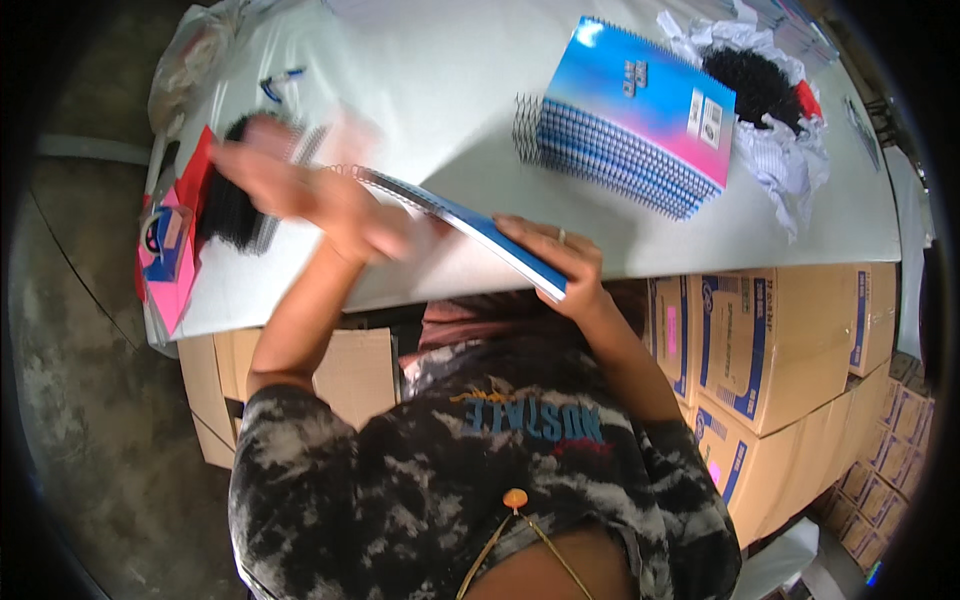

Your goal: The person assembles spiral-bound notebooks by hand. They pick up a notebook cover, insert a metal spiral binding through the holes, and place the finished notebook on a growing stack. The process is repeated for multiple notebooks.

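Note:
A spiral notebook (480, 232) with a blue cover is held tilted above the front of the table, its coil end to the left. My right hand (560, 250), which wears a ring, grips the notebook's right end. Close to the coil end, my left hand (320, 200) is smeared by motion, so its fingers cannot be made out. Behind and left of it lies a bunch of black wire coils (235, 195), partly hidden. To the right stands a stack of blue and pink spiral notebooks (640, 110) with their coils at the left and back.
A blue-handled tool (280, 82) lies at the back left. Red and pink sheets (180, 285) with a tape roll (155, 235) sit at the left edge. At the right, a black tangle (752, 85) rests on crumpled white paper (785, 175). Cardboard boxes (800, 335) stand below the table.

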Motion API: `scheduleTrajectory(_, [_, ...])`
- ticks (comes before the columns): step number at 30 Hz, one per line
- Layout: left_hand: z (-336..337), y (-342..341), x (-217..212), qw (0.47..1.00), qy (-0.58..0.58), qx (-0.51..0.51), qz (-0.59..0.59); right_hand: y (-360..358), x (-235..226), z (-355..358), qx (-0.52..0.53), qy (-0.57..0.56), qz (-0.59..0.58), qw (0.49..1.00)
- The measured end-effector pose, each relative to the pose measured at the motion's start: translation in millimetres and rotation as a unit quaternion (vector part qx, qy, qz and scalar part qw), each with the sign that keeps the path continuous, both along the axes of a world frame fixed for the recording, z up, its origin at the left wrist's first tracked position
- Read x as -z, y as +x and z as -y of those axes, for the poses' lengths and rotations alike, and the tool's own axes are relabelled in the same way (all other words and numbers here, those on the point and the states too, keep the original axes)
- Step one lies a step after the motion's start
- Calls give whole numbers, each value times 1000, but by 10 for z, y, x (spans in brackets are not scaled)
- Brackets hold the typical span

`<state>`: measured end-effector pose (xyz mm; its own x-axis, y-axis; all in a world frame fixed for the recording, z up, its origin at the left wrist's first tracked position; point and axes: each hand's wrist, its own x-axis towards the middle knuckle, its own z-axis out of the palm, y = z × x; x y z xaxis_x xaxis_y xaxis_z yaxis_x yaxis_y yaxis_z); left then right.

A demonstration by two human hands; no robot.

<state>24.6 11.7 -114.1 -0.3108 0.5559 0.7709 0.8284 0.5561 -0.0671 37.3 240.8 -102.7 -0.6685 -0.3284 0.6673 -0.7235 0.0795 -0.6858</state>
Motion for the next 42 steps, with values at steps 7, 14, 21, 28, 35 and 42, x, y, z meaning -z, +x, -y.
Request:
scheduleTrajectory(7, [-137,222,331,994,-41,82,57,-55,15,84,24,-15,-36,999])
scheduleTrajectory(14, [-286,148,166,999,20,28,42,-46,95,156,34,-41,1,999])
scheduleTrajectory(21, [-346,-259,-281,986,68,-146,-34,-52,69,240,30,-26,-21,999])
scheduleTrajectory(28, [-452,19,-198,998,29,-30,-47,-145,47,311,10,-33,-71,997])
scheduleTrajectory(35, [-514,109,-46,991,-3,131,-13,-86,66,266,29,-36,-23,999])
scheduleTrajectory(42, [-494,319,117,995,12,-17,101,-124,81,298,33,-17,21,999])
